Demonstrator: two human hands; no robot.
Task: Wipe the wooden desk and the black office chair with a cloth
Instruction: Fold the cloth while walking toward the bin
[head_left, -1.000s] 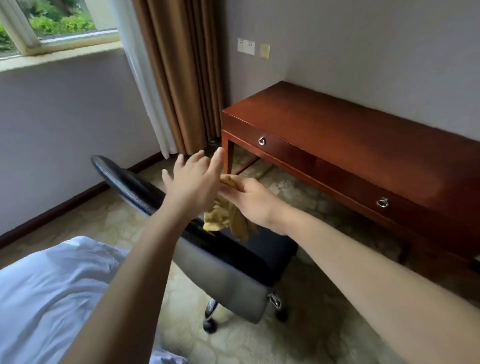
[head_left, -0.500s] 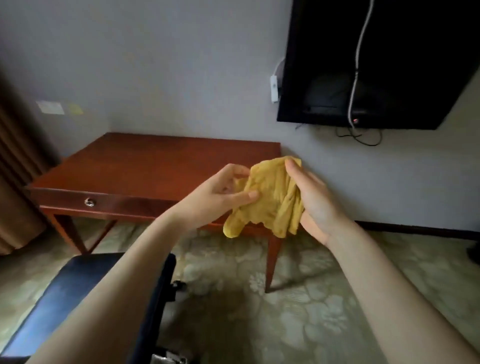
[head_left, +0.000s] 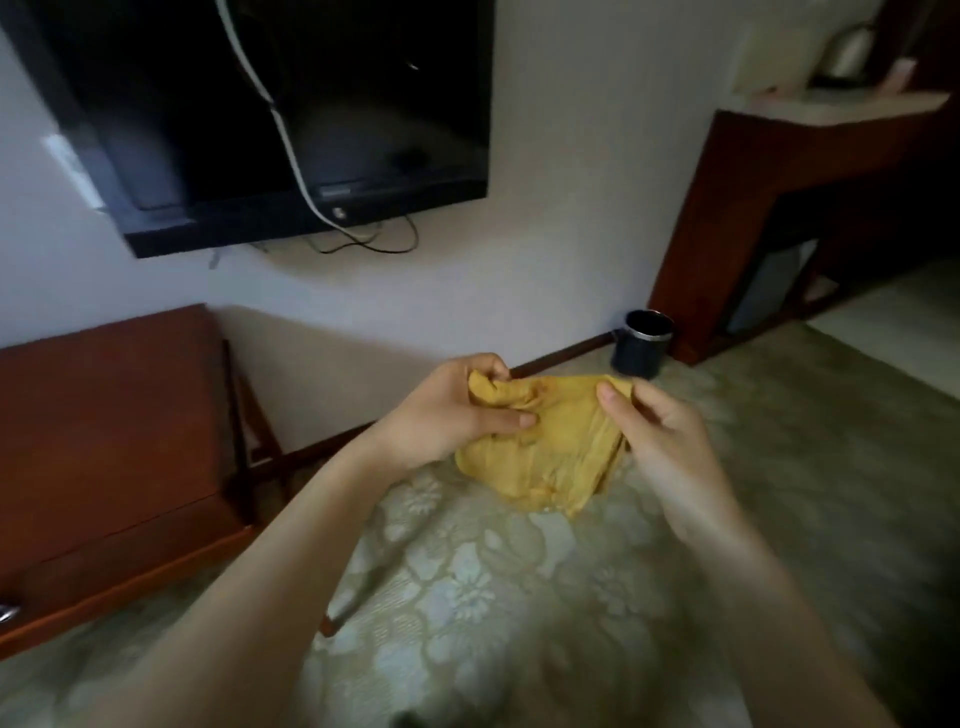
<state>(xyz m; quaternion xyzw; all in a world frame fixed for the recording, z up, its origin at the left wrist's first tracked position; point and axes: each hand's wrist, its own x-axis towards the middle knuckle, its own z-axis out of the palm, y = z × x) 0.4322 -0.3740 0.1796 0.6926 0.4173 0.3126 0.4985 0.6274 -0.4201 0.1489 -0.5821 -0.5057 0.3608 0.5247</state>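
A crumpled yellow cloth (head_left: 550, 447) hangs between both hands in mid-air over the carpet. My left hand (head_left: 447, 415) grips its bunched left corner with curled fingers and thumb. My right hand (head_left: 660, 436) pinches the cloth's right edge between thumb and fingers. The wooden desk (head_left: 104, 426) stands at the left against the wall, its right end and one leg visible. The black office chair is out of view.
A black wall-mounted television (head_left: 270, 109) with dangling cables hangs above the desk. A small dark bin (head_left: 641, 343) stands on the patterned carpet (head_left: 467, 571) by the wall. A wooden cabinet (head_left: 810, 218) with a kettle on top stands at the right.
The view has swung right, from the chair and desk to the television wall. My left hand took hold of the cloth, and both hands now spread it wider apart.
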